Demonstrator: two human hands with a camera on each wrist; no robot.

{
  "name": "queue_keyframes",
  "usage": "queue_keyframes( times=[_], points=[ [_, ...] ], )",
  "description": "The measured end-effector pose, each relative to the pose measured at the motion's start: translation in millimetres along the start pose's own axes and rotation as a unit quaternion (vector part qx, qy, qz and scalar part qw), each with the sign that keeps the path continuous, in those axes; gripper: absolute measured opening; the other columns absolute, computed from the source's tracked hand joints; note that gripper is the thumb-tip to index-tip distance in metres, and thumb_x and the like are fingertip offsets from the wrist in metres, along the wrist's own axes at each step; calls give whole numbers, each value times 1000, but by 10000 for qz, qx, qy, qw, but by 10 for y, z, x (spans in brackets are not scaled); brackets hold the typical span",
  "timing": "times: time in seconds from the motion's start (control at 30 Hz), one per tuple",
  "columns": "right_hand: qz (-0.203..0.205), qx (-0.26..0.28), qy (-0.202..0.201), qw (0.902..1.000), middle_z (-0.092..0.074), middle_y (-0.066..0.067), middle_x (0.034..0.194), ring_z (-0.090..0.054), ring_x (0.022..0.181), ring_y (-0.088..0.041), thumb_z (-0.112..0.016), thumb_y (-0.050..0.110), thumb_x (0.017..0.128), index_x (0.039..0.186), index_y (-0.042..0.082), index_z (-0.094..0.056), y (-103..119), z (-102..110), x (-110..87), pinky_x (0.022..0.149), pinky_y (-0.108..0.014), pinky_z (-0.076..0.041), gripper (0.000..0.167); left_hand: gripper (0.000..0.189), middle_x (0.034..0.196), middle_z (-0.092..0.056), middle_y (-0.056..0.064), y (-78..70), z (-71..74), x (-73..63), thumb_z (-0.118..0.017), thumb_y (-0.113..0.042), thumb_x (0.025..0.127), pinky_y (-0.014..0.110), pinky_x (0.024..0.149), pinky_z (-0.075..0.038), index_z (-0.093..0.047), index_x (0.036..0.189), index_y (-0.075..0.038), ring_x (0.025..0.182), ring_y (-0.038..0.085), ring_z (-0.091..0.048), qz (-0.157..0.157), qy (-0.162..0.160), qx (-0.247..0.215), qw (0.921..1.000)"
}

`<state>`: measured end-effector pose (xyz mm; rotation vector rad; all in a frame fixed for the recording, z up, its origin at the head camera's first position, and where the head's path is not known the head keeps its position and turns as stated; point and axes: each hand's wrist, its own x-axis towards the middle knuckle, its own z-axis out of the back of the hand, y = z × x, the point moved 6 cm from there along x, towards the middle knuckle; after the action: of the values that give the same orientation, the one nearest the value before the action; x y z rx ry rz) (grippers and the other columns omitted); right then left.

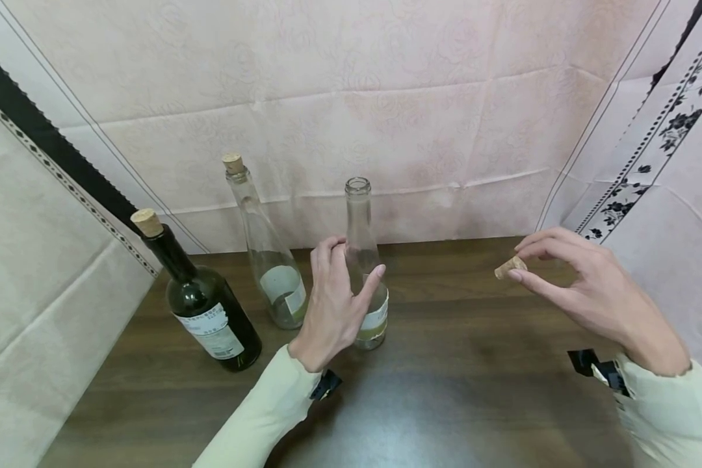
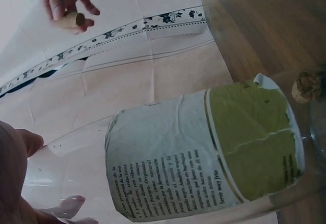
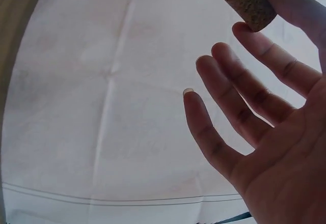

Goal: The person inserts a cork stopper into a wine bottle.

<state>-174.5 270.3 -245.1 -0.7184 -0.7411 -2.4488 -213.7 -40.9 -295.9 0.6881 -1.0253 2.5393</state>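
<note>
My left hand [image 1: 336, 302] grips an uncorked clear glass bottle [image 1: 359, 224], fingers on its left side and thumb across the front. The bottle stands upright on the table; its white and green label [image 2: 204, 150] shows in the left wrist view. Away to the right, above the table, my right hand [image 1: 591, 286] pinches a cork [image 3: 248, 5] between thumb and index finger, the other fingers spread. Another cork [image 2: 307, 87] shows near the bottle's base in the left wrist view; whether it lies inside or behind the glass, I cannot tell.
Left of the gripped bottle stands a corked clear bottle [image 1: 269, 247]. Further left is a dark green wine bottle [image 1: 201, 292], also corked. Patterned cloth [image 1: 421, 117] hangs behind and along both sides of the brown wooden table [image 1: 456, 390].
</note>
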Motion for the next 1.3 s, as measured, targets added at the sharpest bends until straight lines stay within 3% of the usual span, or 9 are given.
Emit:
queue_keyframes(
  times=[0.23,0.53,0.8,0.97,1.13,1.23,1.3],
  points=[
    [236,99,-168,9995,-65,12,117,-53,114,8,-86,0,75,99,29,-73,196,69,38,95,-4,-35,40,51,146,-41,11,-67,-20,-44,-62,-46,99,43,112,-43,-54,127,-4,137,27,-36,-52,80,-135,9999],
    [657,586,-387,9954,-67,6,115,-59,115,-2,-84,-10,69,99,17,-75,422,129,83,103,-12,-39,41,47,144,-43,11,-186,-5,-138,-63,-45,98,42,111,-44,-56,125,-7,136,26,-38,-477,112,-177,9986],
    [778,901,-1115,9866,-63,0,120,-56,119,-8,-82,2,76,94,6,-76,638,224,159,105,-17,-37,19,45,147,-44,2,-283,17,-240,-66,-47,96,43,112,-43,-59,123,-12,138,20,-37,-538,390,-326,9973],
    [738,1134,-1501,9794,-63,2,121,-56,118,-11,-79,7,81,95,-2,-75,810,264,190,103,-19,-39,17,48,147,-47,3,-352,17,-296,-64,-48,97,41,116,-41,-57,127,-11,140,18,-40,-706,587,-291,9954],
    [717,1575,-1860,9672,-63,5,119,-57,115,-14,-75,-1,79,95,-10,-71,962,274,219,101,-20,-41,19,50,141,-53,5,-443,5,-340,-65,-47,97,38,117,-40,-56,129,-9,137,19,-45,-981,637,-185,9930],
    [760,2070,-2141,9516,-63,1,117,-56,113,-18,-73,-4,79,95,-15,-69,1005,271,234,100,-21,-43,19,53,138,-56,5,-491,-15,-369,-65,-48,97,38,116,-41,-55,130,-8,137,19,-47,-1021,731,-118,9920],
    [862,2527,-2332,9351,-63,-5,114,-56,111,-22,-74,-6,80,94,-19,-67,1009,265,244,99,-22,-45,20,54,137,-57,5,-518,-29,-387,-64,-49,97,38,115,-42,-55,130,-7,137,19,-47,-1008,808,-87,9916]
  ],
)
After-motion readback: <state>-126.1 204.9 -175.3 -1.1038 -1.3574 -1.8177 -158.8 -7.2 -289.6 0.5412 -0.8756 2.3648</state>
